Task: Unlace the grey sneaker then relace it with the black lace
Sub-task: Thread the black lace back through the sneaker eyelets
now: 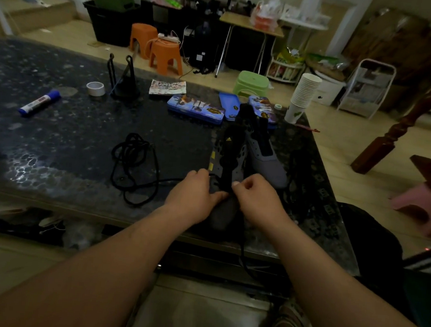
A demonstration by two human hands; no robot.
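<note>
A grey sneaker (228, 164) with a black tongue and yellow marks lies near the table's front edge, toe toward me. My left hand (194, 192) holds the shoe's left side near the toe, thumb across the upper. My right hand (254, 195) has curled fingers pinching something small at the lowest eyelets; what it pinches is hard to make out. A black lace (133, 162) lies in loose loops on the table to the left, one strand running under my left hand. A second strand (243, 254) hangs off the table edge below the shoe. A second grey sneaker (266, 154) lies just right.
On the dark speckled table (58, 139) lie a blue marker (39, 103), a tape roll (95, 88), a black stand (124, 83), blue tins (195, 108) and a stack of paper cups (303, 95). Stools and clutter fill the floor beyond.
</note>
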